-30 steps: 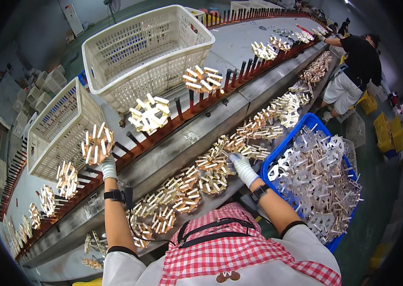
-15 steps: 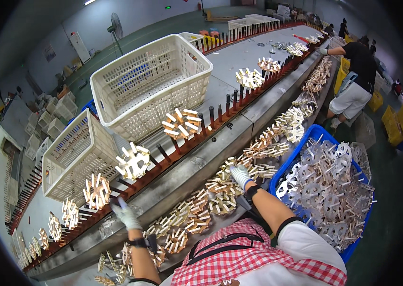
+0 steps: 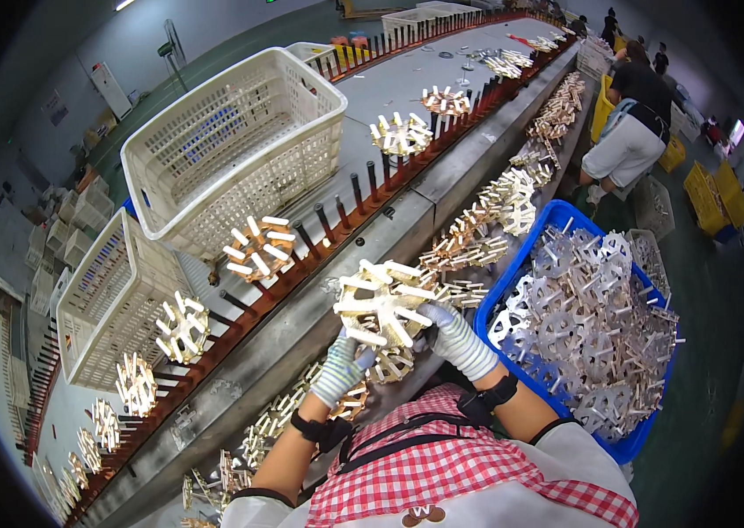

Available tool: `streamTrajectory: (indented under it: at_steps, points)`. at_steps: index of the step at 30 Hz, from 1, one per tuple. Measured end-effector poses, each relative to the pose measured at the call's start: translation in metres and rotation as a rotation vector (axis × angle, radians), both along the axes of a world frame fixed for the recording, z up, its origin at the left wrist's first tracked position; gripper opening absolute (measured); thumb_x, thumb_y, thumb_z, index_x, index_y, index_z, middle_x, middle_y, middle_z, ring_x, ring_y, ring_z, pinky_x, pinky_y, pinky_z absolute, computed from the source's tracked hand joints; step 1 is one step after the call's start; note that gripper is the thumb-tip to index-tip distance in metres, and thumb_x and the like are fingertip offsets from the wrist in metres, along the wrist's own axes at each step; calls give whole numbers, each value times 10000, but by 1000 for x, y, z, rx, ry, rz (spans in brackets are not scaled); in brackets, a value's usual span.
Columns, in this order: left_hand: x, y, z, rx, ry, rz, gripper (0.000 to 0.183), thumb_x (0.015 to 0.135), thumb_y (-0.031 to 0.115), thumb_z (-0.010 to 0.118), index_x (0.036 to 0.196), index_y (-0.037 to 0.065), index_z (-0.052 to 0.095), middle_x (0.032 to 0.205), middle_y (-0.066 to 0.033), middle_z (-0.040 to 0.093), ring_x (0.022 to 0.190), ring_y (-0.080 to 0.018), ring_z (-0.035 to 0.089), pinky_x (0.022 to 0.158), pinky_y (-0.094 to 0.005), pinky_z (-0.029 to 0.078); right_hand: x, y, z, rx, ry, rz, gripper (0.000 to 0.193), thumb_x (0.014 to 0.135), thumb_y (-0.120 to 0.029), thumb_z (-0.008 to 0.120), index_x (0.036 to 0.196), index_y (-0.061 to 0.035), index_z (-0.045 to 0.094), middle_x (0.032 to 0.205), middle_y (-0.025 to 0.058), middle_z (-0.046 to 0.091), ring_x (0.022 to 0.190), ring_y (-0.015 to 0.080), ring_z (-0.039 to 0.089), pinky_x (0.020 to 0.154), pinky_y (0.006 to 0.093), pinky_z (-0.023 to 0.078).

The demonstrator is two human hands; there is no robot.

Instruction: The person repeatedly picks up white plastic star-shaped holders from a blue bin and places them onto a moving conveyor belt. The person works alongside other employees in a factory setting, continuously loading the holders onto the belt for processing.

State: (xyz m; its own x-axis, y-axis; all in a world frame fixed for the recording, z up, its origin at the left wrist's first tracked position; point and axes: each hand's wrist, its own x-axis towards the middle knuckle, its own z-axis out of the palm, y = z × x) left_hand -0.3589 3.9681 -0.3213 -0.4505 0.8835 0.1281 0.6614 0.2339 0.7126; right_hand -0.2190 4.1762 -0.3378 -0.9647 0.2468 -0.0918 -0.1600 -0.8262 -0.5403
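Between my gloved hands is a pale gold metal disc with white pegs (image 3: pixel 381 304) standing out all over it, its pegged face turned up. My left hand (image 3: pixel 339 368) is closed on its lower left edge, while my right hand (image 3: pixel 460 341) grips the right edge. Some fingers are hidden under the disc. Below and beyond it, a long heap of similar pegged discs (image 3: pixel 495 207) lies along the near side of the metal ledge (image 3: pixel 416 202). Across the ledge, more discs sit on dark rods, including a copper-toned disc (image 3: pixel 259 249) and a pale disc (image 3: pixel 183 327).
A row of dark upright rods (image 3: pixel 357 189) lines the rail beyond the ledge. Two white perforated crates (image 3: pixel 240 189) stand behind it. At my right is a blue tub (image 3: pixel 513 264) heaped with silvery pegged plates. Farther right, a person in a dark top (image 3: pixel 636 101) stands by the line.
My left hand has left the rail and come right, and my right hand has lifted from the heap. Both now hold a pegged disc. The view has shifted, and the co-worker's posture differs.
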Motion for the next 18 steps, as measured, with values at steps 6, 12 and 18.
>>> streamTrajectory:
  at_steps: [6, 12, 18]
  points:
    - [1, 63, -7, 307, -804, 196, 462, 907, 78, 635, 1342, 62, 481, 1258, -75, 580, 1108, -187, 589, 939, -340, 531, 17, 3, 19, 87, -43, -35, 457, 923, -349, 602, 1228, -9, 595, 975, 42, 675, 747, 110, 639, 541, 224, 512]
    - [2, 85, -4, 523, -833, 194, 401, 932, 29, 559, 1329, 46, 498, 1207, -72, 613, 1053, -184, 604, 932, -333, 530, 36, 1, 27, 506, -231, -417, 307, 944, -333, 636, 996, -33, 601, 835, 14, 636, 638, 80, 565, 567, 219, 457]
    - [3, 89, 5, 293, -481, 161, 429, 862, 35, 662, 1271, 31, 534, 1169, -76, 629, 1020, -175, 610, 884, -327, 543, 40, 24, 56, 1406, -40, -704, 325, 813, -261, 734, 1055, -67, 637, 905, 122, 645, 778, 300, 625, 691, 405, 496]
